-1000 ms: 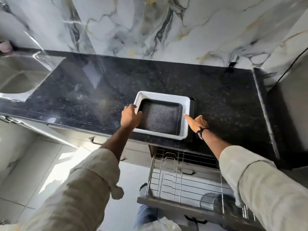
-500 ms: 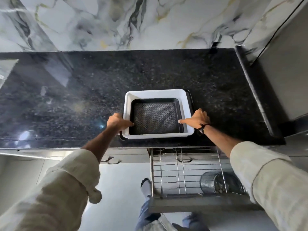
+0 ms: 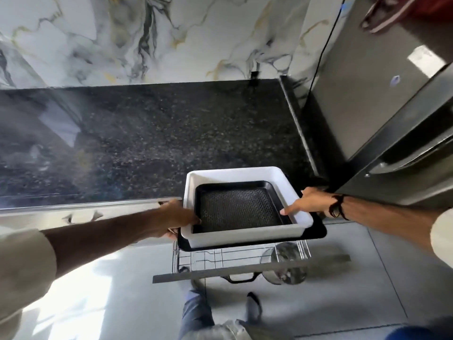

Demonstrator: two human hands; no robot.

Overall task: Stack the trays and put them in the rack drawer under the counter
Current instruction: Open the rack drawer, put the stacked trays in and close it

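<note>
Bright floor [image 3: 81,303] glare (slight motion blur), wide-angle warping

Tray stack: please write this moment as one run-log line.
tray stack | left hand, right hand grip sides | above open rack drawer

Left hand [image 3: 175,218] and right hand [image 3: 307,203] grip opposite sides of three nested trays: patterned black inner tray [image 3: 239,208], white plastic tray [image 3: 247,235], flat black bottom tray [image 3: 316,233]. Stack held above open chrome wire rack drawer [image 3: 220,260], at near edge of speckled black granite counter [image 3: 152,141].

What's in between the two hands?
The head view shows the stacked trays between the left hand and the right hand: a white tray with a black patterned tray nested inside, resting on a flat black tray.
</note>
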